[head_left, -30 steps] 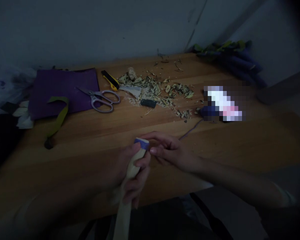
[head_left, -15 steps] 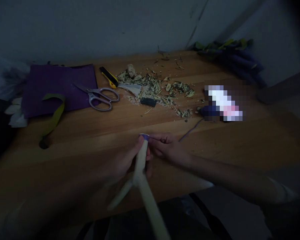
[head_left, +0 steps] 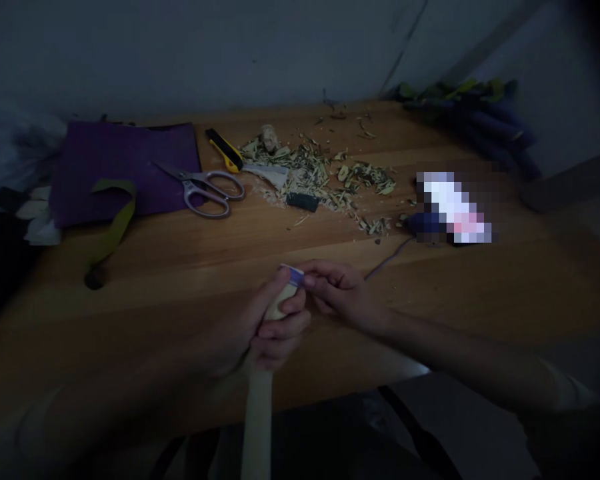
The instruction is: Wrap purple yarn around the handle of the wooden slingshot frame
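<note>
A pale peeled stick (head_left: 258, 413) points up from the bottom edge, with purple-blue cord (head_left: 296, 276) wound round its top end. The fingers of my left hand (head_left: 280, 327) wrap round its upper part, the thumb lying by the cord. At the right of the stick's tip, my right hand (head_left: 337, 287) is closed in a pinch on the cord. A loose length of cord (head_left: 389, 258) runs from behind my right hand toward a dark blue bundle (head_left: 424, 223). The stick's fork is hidden by my left hand.
Scissors (head_left: 215, 193) lie partly on a purple sheet (head_left: 125, 167), with a green strip (head_left: 123, 223) beside them. A yellow cutter (head_left: 225, 151) is near bark shavings (head_left: 313, 170) on the wooden table (head_left: 480, 287). Purple stalks with leaves (head_left: 485, 120) rest back right.
The stick has turned, so its lower part now points nearly straight down. My left hand's fingers have come round its front. The view has shifted slightly.
</note>
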A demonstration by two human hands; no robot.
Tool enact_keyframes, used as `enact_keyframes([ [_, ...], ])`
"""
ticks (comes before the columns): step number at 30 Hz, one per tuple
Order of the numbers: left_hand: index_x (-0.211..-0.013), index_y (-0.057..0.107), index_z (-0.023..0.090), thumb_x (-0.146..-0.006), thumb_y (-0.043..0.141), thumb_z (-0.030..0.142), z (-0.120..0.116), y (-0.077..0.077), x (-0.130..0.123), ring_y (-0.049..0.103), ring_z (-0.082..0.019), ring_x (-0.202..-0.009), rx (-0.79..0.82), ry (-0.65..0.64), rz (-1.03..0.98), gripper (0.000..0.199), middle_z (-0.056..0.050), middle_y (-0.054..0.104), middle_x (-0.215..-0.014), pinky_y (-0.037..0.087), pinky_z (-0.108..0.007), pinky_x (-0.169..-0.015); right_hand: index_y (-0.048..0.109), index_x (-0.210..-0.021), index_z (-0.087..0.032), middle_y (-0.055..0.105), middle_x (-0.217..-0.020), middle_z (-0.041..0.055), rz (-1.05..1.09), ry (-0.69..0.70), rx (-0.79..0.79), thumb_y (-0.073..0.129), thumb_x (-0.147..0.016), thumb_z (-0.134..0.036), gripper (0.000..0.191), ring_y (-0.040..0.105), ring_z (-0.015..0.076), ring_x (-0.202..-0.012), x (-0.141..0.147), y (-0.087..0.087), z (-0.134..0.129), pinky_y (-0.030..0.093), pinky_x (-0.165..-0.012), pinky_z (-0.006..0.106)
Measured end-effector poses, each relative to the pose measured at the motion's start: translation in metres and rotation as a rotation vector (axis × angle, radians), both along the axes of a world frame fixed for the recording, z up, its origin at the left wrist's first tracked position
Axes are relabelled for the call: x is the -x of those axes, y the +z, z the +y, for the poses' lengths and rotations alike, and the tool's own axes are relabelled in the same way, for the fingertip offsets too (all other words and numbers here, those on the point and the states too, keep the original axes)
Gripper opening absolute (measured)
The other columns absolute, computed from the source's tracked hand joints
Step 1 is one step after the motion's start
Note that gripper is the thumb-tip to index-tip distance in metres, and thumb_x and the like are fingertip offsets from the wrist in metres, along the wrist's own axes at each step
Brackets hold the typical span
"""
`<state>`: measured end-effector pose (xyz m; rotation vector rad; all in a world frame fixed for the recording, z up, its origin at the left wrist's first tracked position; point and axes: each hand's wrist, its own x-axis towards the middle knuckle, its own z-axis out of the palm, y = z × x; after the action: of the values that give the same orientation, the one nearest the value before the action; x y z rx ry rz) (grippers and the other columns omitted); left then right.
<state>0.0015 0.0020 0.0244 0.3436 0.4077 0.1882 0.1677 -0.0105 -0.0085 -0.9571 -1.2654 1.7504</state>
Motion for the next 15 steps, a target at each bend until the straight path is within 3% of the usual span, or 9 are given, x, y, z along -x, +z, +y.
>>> enact_keyframes([
  [4,-0.059,0.033,0.020,-0.080,0.041,0.060,0.002,0.005,0.001,0.011,-0.001,-0.027,0.072,-0.062,0.029,0.046,0.011,0.025,-0.038,0.022,-0.011,-0.024,0.057,-0.100,-0.016,0.046,-0.056,-0.0067,-0.037,-0.001,-0.145,0.045,-0.088,-0.033,0.024,0.041,0.0041,-0.043,-0.003,0.001,-0.001,0.035,-0.045,0.017],
  [6,-0.059,0.034,0.019,-0.077,0.044,0.062,0.001,0.003,0.000,0.012,-0.002,-0.026,0.063,-0.068,0.040,0.048,0.011,0.026,-0.037,0.023,-0.012,-0.024,0.058,-0.099,-0.017,0.055,-0.070,-0.0018,-0.096,-0.020,-0.241,0.043,-0.090,-0.031,0.023,0.054,0.0074,-0.065,-0.005,0.004,-0.001,0.043,-0.065,0.021],
  [8,-0.058,0.035,0.019,-0.075,0.044,0.064,0.000,0.000,-0.002,0.014,-0.002,-0.025,0.030,-0.059,0.071,0.048,0.011,0.027,-0.037,0.025,-0.012,-0.023,0.056,-0.107,-0.019,0.058,-0.091,0.0023,-0.109,0.006,-0.267,0.041,-0.090,-0.033,0.026,0.054,0.0108,-0.088,-0.006,0.007,-0.001,0.043,-0.081,0.026],
  [11,-0.060,0.036,0.020,-0.078,0.038,0.063,-0.004,-0.002,-0.005,0.015,-0.002,-0.026,-0.016,-0.071,0.155,0.048,0.011,0.027,-0.038,0.028,-0.013,-0.025,0.051,-0.114,-0.020,0.058,-0.095,0.0027,-0.086,0.090,-0.239,0.052,-0.084,-0.038,0.035,0.055,0.0115,-0.083,-0.005,0.010,-0.002,0.045,-0.075,0.025],
  [15,-0.064,0.037,0.021,-0.077,0.034,0.067,-0.006,-0.001,-0.006,0.016,-0.004,-0.026,-0.068,-0.128,0.149,0.048,0.011,0.027,-0.040,0.030,-0.016,-0.026,0.059,-0.099,-0.018,0.061,-0.088,0.0025,-0.201,0.040,-0.353,0.054,-0.083,-0.033,0.023,0.056,0.0124,-0.081,-0.005,0.010,-0.004,0.046,-0.073,0.025],
])
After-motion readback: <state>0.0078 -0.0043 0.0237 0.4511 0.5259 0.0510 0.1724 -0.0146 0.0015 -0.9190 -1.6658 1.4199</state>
